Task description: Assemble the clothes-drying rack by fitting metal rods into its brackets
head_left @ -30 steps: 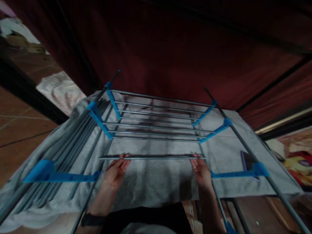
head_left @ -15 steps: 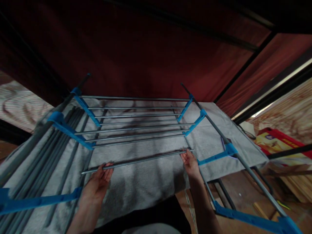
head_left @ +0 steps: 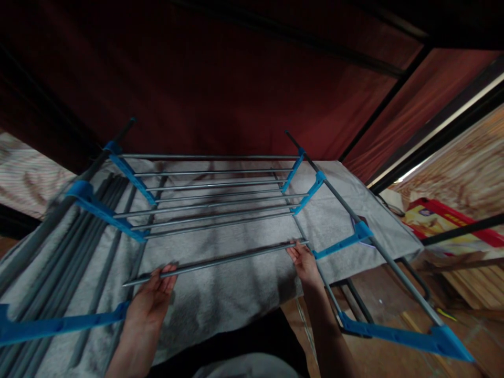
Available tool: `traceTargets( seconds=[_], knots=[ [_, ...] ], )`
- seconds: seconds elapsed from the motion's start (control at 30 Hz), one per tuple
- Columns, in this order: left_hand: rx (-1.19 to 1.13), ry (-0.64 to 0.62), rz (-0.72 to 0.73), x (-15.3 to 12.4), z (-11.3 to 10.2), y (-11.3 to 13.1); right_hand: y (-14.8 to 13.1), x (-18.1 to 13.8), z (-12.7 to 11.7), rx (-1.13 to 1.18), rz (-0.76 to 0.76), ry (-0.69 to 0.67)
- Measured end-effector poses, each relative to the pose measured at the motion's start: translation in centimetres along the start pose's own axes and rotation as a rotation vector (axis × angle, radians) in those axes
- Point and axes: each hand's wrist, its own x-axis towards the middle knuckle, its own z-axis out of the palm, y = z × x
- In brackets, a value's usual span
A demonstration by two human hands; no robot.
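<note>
A thin grey metal rod (head_left: 232,258) lies across both hands, raised over the grey cloth. My left hand (head_left: 153,294) is palm up, fingers curled around the rod near its left end. Close to the other end, my right hand (head_left: 303,261) pinches it, just left of a blue plastic bracket (head_left: 342,245) on the right pole. In front stands a partly built rack frame, its several crossbars (head_left: 220,214) held between blue brackets on both sides. Another blue bracket (head_left: 65,324) sits on the left, below my left hand, with no rod in it.
Several loose grey tubes (head_left: 74,262) lie on the left of the cloth-covered surface (head_left: 236,299). A long pole (head_left: 409,278) runs along the right side. Beyond are a red and yellow box (head_left: 444,223), dark frame bars and a dark red curtain (head_left: 220,89).
The view has turned slightly, so the frame appears further left. The rod's left end has dipped a little in the picture; both hands keep their hold.
</note>
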Motion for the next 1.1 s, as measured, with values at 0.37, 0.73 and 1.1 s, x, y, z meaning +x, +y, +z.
traceTargets(
  seconds=[0.37,0.73,1.1],
  knots=[
    [0.023,-0.036,-0.004,0.6,-1.1,-0.5,-0.4,-0.7,-0.3,-0.037,0.019,-0.016],
    [0.019,-0.048,0.019,0.1,-0.9,-1.6,-0.2,-1.0,-0.3,-0.023,0.008,-0.042],
    [-0.024,-0.076,-0.069,-1.1,-0.5,-3.2,-0.2,-0.8,-0.4,-0.103,-0.002,-0.039]
  ],
)
